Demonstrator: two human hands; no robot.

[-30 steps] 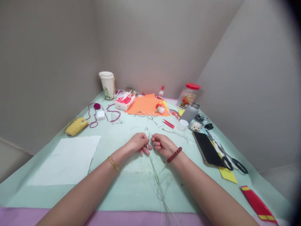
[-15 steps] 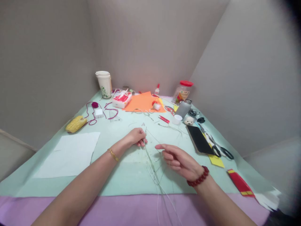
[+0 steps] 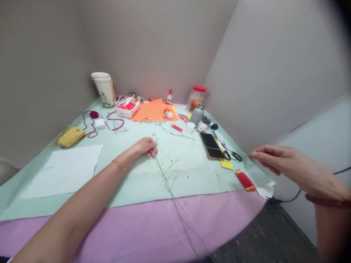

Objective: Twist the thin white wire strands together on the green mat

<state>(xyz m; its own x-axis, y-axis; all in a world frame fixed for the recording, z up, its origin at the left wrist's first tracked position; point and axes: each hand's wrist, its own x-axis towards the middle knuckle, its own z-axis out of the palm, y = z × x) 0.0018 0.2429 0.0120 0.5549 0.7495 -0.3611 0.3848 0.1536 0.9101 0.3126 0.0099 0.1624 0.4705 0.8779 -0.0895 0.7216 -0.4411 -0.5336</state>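
Over the middle of the pale green cloth, my left hand (image 3: 148,147) pinches a bundle of thin green and white cords (image 3: 164,179), which hang down across the cloth's purple front edge. Far out at the right, beyond the table's side, my right hand (image 3: 276,159) is closed on the end of one thin cord (image 3: 244,153). That cord runs nearly level back to the left, passing above the black phone (image 3: 211,145) and the scissors (image 3: 231,155). A short pointed tip shows just above my left fingers; what it belongs to is too small to tell.
White paper (image 3: 65,168) and a yellow corn-shaped object (image 3: 71,137) are at left. Behind stand a white cup (image 3: 104,89), tissue pack (image 3: 128,107), orange sheets (image 3: 153,110), grey bottle (image 3: 196,116) and red-lidded jar (image 3: 196,98). A red pouch (image 3: 245,180) lies front right.
My right hand has swung far out to the right, drawing a cord with it. My left hand keeps its pinch on the bundle. The whole view has shifted, so the table sits further left.
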